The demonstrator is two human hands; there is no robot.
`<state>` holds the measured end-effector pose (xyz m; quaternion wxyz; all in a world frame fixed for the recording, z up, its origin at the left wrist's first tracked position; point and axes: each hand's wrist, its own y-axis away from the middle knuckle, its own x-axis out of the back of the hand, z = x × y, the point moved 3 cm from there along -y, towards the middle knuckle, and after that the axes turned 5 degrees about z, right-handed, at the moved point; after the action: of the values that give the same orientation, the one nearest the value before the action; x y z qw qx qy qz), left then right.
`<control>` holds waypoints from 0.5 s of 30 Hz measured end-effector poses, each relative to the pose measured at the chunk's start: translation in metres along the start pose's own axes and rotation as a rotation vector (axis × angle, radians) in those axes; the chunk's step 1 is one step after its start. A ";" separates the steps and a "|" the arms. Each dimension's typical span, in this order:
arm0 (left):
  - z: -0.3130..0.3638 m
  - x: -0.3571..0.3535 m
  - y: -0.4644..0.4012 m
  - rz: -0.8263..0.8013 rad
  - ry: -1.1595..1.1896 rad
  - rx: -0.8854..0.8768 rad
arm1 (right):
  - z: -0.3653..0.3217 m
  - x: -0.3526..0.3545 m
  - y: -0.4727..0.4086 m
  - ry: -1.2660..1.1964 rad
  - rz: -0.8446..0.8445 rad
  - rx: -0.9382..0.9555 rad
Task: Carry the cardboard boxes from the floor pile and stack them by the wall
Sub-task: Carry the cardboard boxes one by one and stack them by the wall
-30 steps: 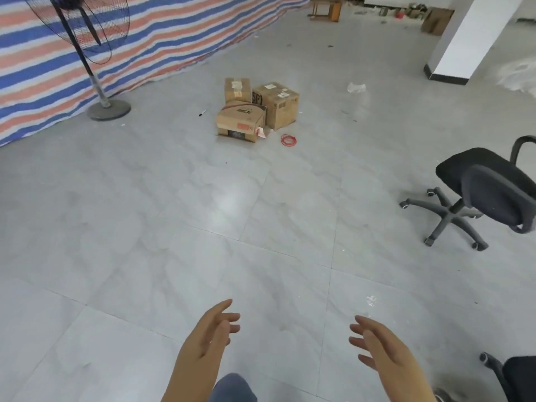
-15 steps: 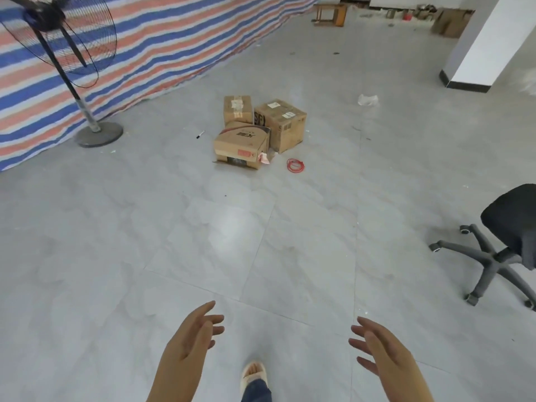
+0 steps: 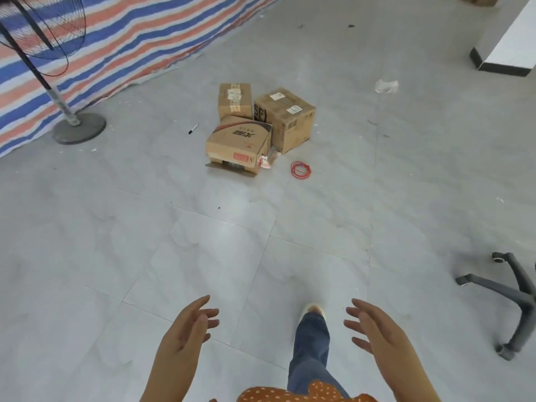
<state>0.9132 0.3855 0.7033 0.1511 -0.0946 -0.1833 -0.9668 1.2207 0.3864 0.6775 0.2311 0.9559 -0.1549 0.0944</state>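
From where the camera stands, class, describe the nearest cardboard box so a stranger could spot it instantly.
Find the striped tarp along the left wall, then the three boxes clustered on the grey floor in front of it. The nearest box lies low and wide beside a red wire coil; unlike its two taped neighbours, its front flap hangs open and it bears a red label.
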 end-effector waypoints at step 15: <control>0.133 -0.168 -0.255 0.119 0.065 0.072 | -0.186 -0.002 -0.341 0.104 -0.119 0.053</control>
<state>1.0044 0.7063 0.7018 0.2175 -0.0685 -0.2069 -0.9514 1.3140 0.7625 0.6989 0.2186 0.9630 -0.0832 0.1339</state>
